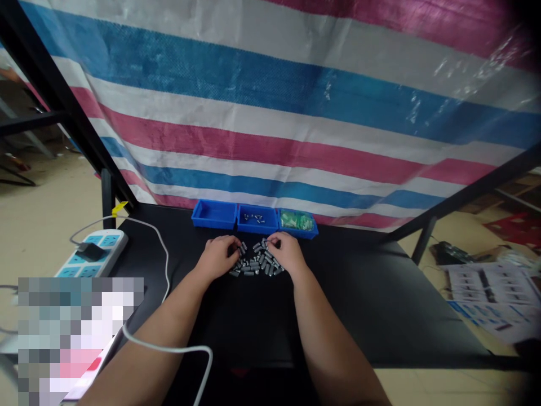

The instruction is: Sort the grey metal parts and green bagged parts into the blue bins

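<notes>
A loose pile of small grey metal cylinders [267, 264] lies on the black table [249, 321], between my two hands. My left hand [220, 255] is at the pile's left edge, its fingers curled against a few pieces. At the upper right of the pile, my right hand [287, 251] has thumb and forefinger pinched together. Whatever sits between the fingertips of either hand is too small to make out. Behind the hands stand three blue trays: a bare left tray [214, 214], a middle tray [257, 226] with several small metal screws, and a right tray [311, 232] with green-tinted plastic packets.
A white power strip [120, 242] with a black plug [89, 251] stands at the left edge. Its white cable [165, 254] runs across the table and over my left forearm. A striped tarp [274, 113] hangs behind, between black frame bars [67, 96]. Printed sheets [492, 287] lie at right.
</notes>
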`<state>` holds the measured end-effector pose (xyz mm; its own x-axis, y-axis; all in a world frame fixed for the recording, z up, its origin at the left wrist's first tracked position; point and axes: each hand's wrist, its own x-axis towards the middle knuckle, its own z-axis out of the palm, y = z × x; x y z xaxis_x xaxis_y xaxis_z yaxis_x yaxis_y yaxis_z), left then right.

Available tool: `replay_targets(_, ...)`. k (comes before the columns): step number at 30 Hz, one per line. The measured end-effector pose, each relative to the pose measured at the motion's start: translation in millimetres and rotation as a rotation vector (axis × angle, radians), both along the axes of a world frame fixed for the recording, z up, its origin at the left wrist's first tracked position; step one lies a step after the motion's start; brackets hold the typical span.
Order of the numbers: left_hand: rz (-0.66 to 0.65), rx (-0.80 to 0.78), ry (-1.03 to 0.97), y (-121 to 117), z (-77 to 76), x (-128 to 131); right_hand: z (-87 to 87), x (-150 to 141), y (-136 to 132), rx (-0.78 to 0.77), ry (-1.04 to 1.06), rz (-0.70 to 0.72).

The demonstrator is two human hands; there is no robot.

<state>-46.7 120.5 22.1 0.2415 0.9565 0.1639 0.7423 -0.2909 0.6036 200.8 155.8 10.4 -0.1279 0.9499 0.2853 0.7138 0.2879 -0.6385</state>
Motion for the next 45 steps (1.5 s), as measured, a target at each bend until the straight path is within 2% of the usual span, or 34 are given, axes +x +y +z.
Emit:
replay_targets(3,0.000,0.004,-0.006,0,-1.0,0,2.8,-2,-3,-0.035,-0.133,-0.033)
replay_targets(8,-0.002,0.002,-0.012,0,-0.8,0,7.3,-8,-5,-0.094,-0.210,-0.089)
replay_targets(15,-0.005,0.002,0.000,0,-0.3,0,10.8,-8,-10,-0.144,-0.192,-0.011)
replay_targets(25,0.004,-0.001,0.001,-1,0.9,1,9.6,-12,-5,-0.192,-0.256,0.005)
replay_targets(31,0.010,-0.012,0.012,-2,2.6,1,7.6,-10,-2,-0.251,-0.241,-0.074)
replay_targets(35,0.009,-0.016,0.004,-3,4.0,1,7.3,-8,-4,-0.225,-0.247,-0.062)
replay_targets(39,0.008,-0.023,0.004,-3,5.1,1,6.3,-10,-1,-0.133,-0.077,-0.025)
replay_targets(45,0.000,-0.022,0.019,-1,3.3,2,-4.3,-23,16,-0.070,0.529,-0.014)
